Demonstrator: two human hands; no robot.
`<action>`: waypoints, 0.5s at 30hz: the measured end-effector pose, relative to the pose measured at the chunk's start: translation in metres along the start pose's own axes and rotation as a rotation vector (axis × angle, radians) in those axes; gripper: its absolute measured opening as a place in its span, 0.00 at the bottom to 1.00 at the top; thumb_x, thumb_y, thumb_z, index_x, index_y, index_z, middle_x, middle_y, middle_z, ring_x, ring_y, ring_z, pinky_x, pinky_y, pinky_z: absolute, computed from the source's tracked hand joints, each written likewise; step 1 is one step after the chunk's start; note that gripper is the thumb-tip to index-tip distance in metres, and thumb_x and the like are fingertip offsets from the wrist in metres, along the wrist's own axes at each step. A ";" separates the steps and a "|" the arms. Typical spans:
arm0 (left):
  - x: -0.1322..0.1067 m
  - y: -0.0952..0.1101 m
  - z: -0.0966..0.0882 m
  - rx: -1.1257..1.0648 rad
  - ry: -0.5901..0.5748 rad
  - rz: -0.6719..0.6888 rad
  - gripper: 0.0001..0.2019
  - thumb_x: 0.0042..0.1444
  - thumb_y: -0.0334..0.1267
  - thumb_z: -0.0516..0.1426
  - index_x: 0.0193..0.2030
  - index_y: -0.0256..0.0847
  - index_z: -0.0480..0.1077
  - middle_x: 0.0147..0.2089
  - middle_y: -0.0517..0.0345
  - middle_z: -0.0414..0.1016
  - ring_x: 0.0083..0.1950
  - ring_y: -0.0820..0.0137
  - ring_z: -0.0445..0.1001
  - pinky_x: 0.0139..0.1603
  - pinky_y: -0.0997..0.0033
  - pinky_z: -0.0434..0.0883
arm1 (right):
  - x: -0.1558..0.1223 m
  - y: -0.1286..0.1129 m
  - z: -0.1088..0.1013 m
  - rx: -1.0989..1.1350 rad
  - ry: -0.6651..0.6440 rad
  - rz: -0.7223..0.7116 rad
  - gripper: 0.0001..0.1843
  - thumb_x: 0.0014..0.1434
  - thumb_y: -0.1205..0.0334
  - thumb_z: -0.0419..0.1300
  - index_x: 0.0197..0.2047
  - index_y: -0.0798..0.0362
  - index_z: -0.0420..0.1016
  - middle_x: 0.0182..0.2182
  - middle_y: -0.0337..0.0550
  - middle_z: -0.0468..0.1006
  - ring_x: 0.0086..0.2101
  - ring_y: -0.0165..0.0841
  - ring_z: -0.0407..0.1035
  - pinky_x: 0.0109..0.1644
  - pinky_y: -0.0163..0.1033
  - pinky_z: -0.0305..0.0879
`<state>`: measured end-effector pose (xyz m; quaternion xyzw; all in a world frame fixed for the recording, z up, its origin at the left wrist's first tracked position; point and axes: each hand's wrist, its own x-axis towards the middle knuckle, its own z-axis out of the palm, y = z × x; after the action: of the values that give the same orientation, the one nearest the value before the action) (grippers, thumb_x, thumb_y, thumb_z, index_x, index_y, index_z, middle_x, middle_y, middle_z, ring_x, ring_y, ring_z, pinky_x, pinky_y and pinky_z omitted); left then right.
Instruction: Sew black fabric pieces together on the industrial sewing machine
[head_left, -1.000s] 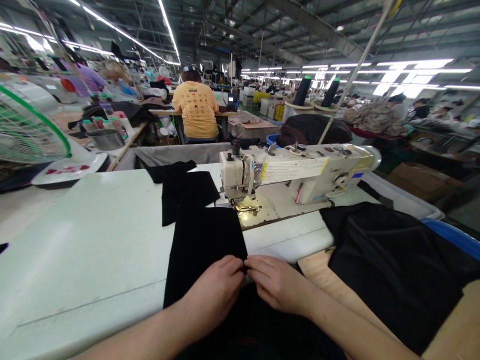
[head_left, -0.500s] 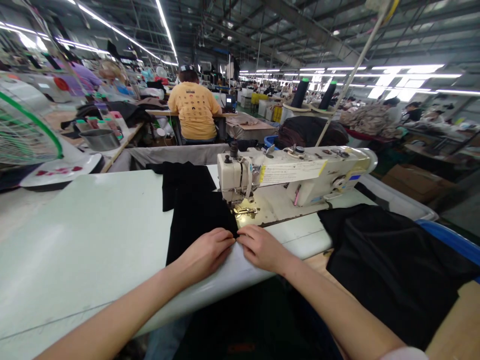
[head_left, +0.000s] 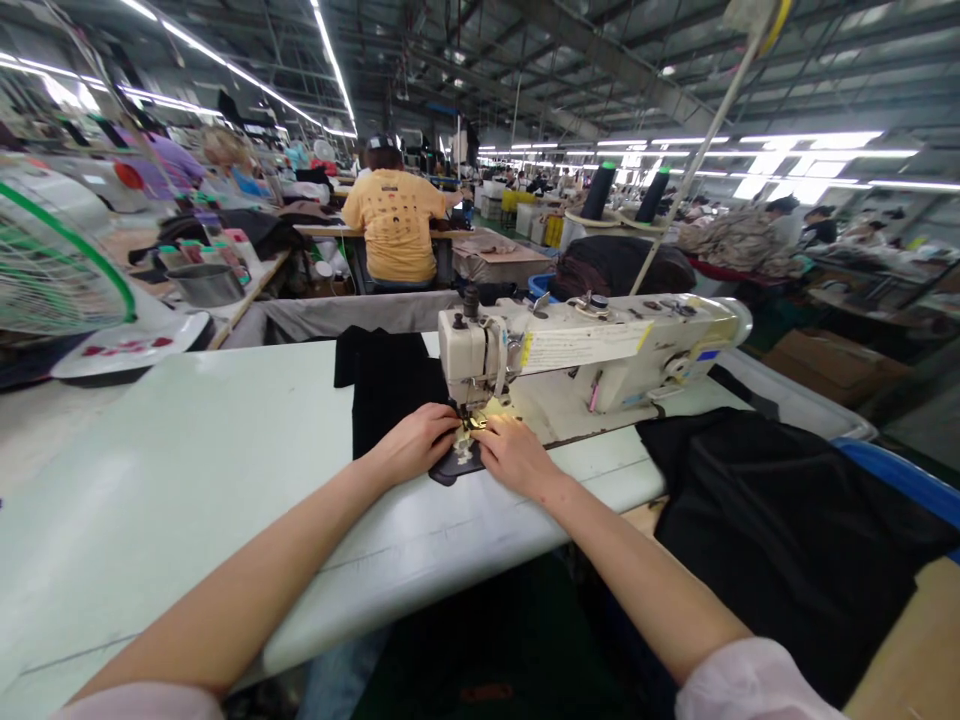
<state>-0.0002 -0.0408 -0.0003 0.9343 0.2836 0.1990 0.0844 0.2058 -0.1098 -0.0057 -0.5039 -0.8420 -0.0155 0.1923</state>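
A piece of black fabric (head_left: pixel 390 395) lies on the pale table, its right edge beneath the needle end of a white sewing machine (head_left: pixel 600 340). My left hand (head_left: pixel 420 440) is closed at the near right corner of this fabric, fingertips just left of the presser foot. Fingers bent together, my right hand (head_left: pixel 514 455) sits on the other side of the needle area, close to the left fingertips. What its fingers pinch is hidden, though they seem to meet the fabric's edge. Light from the machine falls on the metal plate between the hands.
More black fabric (head_left: pixel 780 540) hangs over the table's right side, beside a blue tub rim (head_left: pixel 900 475). A fan (head_left: pixel 60 260) stands at the left. Dark thread cones (head_left: pixel 598 192) rise behind the machine. A person in a yellow shirt (head_left: pixel 394 225) sits ahead.
Both hands have moved forward to the needle, carrying the black fabric farther away and under the machine head. The dark plate in front of the needle is now uncovered. The person ahead has stretched an arm rightward.
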 end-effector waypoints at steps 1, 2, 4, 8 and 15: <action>0.000 -0.001 0.002 0.014 0.007 -0.015 0.15 0.66 0.38 0.50 0.51 0.39 0.75 0.52 0.46 0.76 0.55 0.61 0.73 0.60 0.56 0.71 | -0.008 -0.005 -0.003 0.011 0.004 0.007 0.12 0.65 0.70 0.54 0.48 0.55 0.75 0.40 0.50 0.75 0.43 0.40 0.68 0.48 0.45 0.65; -0.001 -0.003 0.004 0.029 0.016 -0.035 0.16 0.66 0.39 0.50 0.52 0.38 0.74 0.54 0.45 0.75 0.56 0.60 0.72 0.62 0.55 0.69 | -0.018 -0.011 -0.007 0.033 0.010 0.010 0.13 0.64 0.71 0.54 0.50 0.55 0.74 0.41 0.49 0.75 0.44 0.40 0.69 0.50 0.45 0.66; -0.002 -0.005 0.008 0.055 0.036 -0.080 0.18 0.66 0.42 0.49 0.56 0.37 0.71 0.58 0.42 0.72 0.61 0.57 0.69 0.65 0.51 0.65 | -0.042 -0.021 -0.017 0.110 0.025 0.010 0.15 0.63 0.71 0.56 0.52 0.55 0.73 0.43 0.49 0.76 0.46 0.40 0.69 0.52 0.46 0.67; -0.004 -0.022 0.010 0.086 0.040 -0.160 0.25 0.65 0.48 0.50 0.60 0.33 0.68 0.64 0.37 0.68 0.68 0.50 0.63 0.69 0.45 0.60 | -0.099 -0.023 -0.052 0.184 0.040 0.096 0.13 0.62 0.69 0.55 0.49 0.52 0.73 0.45 0.47 0.78 0.45 0.40 0.72 0.52 0.46 0.69; -0.031 -0.057 -0.026 0.146 0.087 -0.251 0.21 0.63 0.47 0.51 0.53 0.36 0.75 0.59 0.41 0.75 0.62 0.53 0.70 0.67 0.46 0.62 | -0.239 0.057 -0.110 -0.201 0.044 0.730 0.11 0.58 0.54 0.54 0.31 0.48 0.74 0.29 0.46 0.80 0.28 0.42 0.76 0.32 0.44 0.70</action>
<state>-0.0629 -0.0098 -0.0022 0.8856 0.4153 0.2059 0.0281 0.3887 -0.3073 0.0055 -0.7865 -0.5970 -0.0393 0.1530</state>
